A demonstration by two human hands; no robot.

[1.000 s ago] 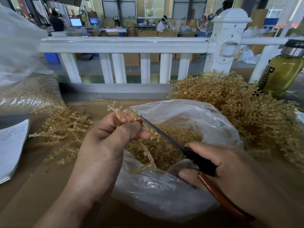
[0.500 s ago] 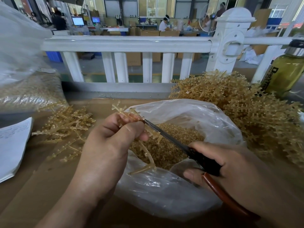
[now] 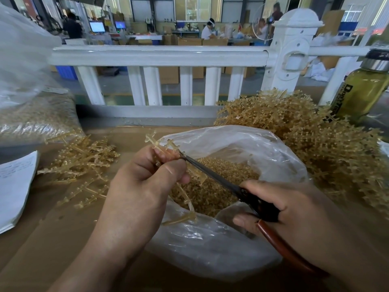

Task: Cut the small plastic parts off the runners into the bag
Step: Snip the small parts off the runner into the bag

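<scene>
Runner (image 3: 152,141) is being pinched between thumb and curled fingers of the left hand (image 3: 141,190), long axis running from above the grip down into the open bag (image 3: 242,140). Scissors (image 3: 210,172) are being gripped by the right hand (image 3: 299,216), tips pointing at the left grip.

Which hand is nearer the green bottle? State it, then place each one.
Right. The right hand, gripping the scissors, sits below and left of the green bottle; the left hand, pinching a runner over the bag, lies farther left.
</scene>
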